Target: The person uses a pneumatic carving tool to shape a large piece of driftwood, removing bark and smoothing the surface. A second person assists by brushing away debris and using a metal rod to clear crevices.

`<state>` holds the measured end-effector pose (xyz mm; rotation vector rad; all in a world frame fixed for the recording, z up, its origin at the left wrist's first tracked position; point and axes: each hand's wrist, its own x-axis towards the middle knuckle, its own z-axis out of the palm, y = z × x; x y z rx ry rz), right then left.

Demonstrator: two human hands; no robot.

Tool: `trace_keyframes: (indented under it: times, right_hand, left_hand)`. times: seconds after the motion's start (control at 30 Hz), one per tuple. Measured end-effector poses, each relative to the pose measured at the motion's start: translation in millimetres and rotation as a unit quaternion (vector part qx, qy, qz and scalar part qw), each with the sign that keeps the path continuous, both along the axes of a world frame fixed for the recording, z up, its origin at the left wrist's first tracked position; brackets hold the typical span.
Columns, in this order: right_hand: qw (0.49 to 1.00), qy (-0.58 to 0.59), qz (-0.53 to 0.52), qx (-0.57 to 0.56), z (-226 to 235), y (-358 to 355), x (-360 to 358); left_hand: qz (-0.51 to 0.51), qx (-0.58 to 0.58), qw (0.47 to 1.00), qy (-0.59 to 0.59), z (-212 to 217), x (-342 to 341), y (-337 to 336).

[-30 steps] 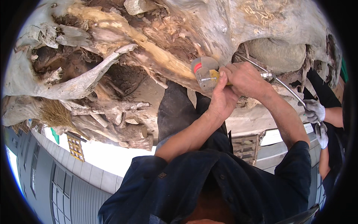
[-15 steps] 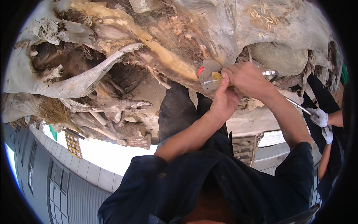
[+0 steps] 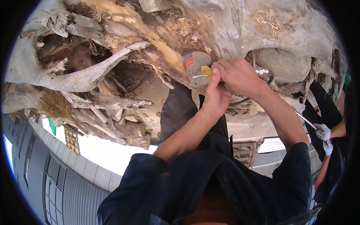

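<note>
With fingers wrapped, the right hand (image 3: 238, 77) grips the disc tool (image 3: 198, 68) and the left hand (image 3: 215, 98) clasps it lower down, thumb upright, by the near edge of the weathered wood (image 3: 168, 50), contact unclear.

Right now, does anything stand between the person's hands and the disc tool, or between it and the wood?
Nothing visible: the left hand and right hand hold the disc tool directly; whether it touches the wood is unclear.

The hands (image 3: 240, 77) hide the grip of the disc tool (image 3: 198, 66), and the gnarled wood (image 3: 221, 22) runs off the top edge
</note>
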<state>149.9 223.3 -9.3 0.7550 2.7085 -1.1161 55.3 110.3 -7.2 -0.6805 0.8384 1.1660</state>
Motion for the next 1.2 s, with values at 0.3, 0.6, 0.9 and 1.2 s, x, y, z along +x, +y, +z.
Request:
trace_keyframes:
  times: [0.3, 0.6, 0.9, 1.2]
  right_hand:
    - [1.000, 0.001, -0.003, -0.019, 5.4, 14.6, -4.2]
    - [0.995, -0.081, 0.041, -0.051, 22.7, -2.2, 34.3]
    - [1.000, -0.005, -0.001, -0.005, -0.7, -3.2, -1.5]
    - [0.999, -0.039, -0.015, 0.017, -5.9, 13.4, -17.1]
  left_hand:
    - [-0.006, -0.010, 1.000, -0.002, 2.7, -4.0, 14.5]
    - [-0.003, -0.043, 0.995, -0.091, 9.9, 37.3, -17.5]
    - [-0.027, -0.034, 0.999, 0.012, 4.5, -4.9, -2.5]
    - [-0.045, 0.026, 0.997, 0.062, -2.4, -23.4, 24.5]
